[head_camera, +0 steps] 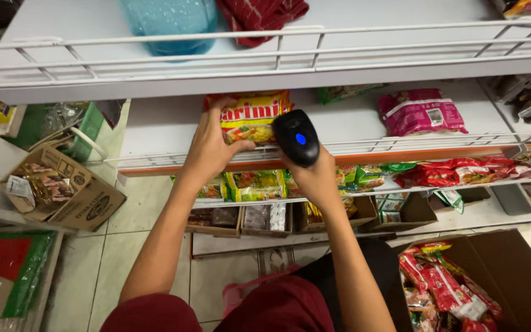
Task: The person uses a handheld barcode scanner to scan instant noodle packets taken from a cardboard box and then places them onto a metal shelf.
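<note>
At six o'clock, both forearms rise to the middle shelf [154, 132]. Right hand [314, 175] grips a black barcode scanner [296, 136] aimed forward; left hand [210, 147], at eleven o'clock, pinches a yellow noodle packet [254, 115] upright for scanning.

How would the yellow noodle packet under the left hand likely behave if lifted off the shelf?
The yellow noodle packet looks like thin glossy film, so it is probably light and a bit slippery. The left hand holds it by one edge, and the wrapper would likely crinkle. Lying flat behind the shelf rail, it seems unlikely to roll.
</note>
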